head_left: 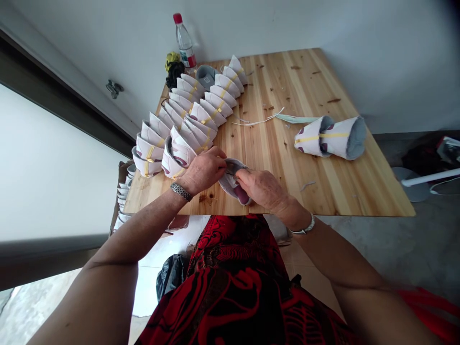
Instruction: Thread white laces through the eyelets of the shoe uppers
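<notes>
Near the table's front edge I hold a shoe upper [232, 188], its opening facing up and a purple patch on the side toward me. My left hand [205, 168] is closed on its left rim, fingertips pressed together. My right hand [261, 188] pinches at its right side, thumb and finger over the opening. What lies between the right fingertips is partly hidden. Beside my left hand run two rows of nested white shoe uppers [187, 139] with yellow tape strips and purple patches.
Two nested uppers [332, 136] lie on the wooden table [273, 167] at right, by a pale strip [296, 119] and loose white threads [258, 121]. At the back left stand a bottle [185, 43] and a grey roll-shaped piece [206, 75]. More uppers fill a box [122, 194] below left.
</notes>
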Demonstrator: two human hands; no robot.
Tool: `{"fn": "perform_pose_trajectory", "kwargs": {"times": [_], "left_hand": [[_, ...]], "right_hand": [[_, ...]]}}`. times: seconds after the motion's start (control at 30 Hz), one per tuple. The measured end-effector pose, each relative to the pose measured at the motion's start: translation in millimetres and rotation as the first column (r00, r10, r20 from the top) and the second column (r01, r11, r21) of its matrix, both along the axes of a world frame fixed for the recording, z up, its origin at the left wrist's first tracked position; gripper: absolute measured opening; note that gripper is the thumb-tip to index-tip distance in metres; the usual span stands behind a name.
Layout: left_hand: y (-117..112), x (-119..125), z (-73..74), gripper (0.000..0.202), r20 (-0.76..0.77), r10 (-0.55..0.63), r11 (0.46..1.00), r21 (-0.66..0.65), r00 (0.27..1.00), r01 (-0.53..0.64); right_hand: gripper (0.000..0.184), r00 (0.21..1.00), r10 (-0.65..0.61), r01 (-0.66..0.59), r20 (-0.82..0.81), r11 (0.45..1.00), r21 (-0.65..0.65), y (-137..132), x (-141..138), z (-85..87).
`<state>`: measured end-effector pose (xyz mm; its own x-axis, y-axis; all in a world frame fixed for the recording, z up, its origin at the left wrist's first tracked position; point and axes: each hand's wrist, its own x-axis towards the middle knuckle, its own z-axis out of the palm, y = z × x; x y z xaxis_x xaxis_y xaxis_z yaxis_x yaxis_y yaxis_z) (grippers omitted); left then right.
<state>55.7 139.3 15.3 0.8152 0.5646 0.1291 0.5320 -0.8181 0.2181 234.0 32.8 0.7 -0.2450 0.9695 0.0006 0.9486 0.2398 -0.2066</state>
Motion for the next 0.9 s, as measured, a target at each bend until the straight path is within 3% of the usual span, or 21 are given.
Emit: {"fn": "perform_pose_trajectory", "kwargs": {"times": [0.33, 0.5, 0.7, 0.9], "left_hand": [[-3, 2, -3.2, 0.018, 0.014, 0.056, 0.998, 0.034, 0.998, -0.056], [-8, 0, -1.3, 0.018, 0.032, 0.065, 0.993, 0.094, 0.997, -0.068], [-14, -5, -8.2, 0.018, 0.048, 0.085, 0.981, 0.169, 0.995, -0.092], [-16, -10, -13.2, 0.019, 0.089, 0.077, 0.982, 0.167, 0.993, -0.092]], "right_hand": [[0.017, 1.000, 0.008, -0.009, 0.027, 0.999, 0.033, -1, -8, -3.8], [0.031, 0.997, 0.025, -0.027, 0.076, 0.999, 0.029, -2, -16, 0.0], [0.024, 0.976, 0.132, -0.151, 0.174, 0.983, 0.104, 0, -24, -2.5], [0.023, 0.991, 0.066, -0.078, 0.119, 0.993, 0.094, 1, -22, -5.3]]}}
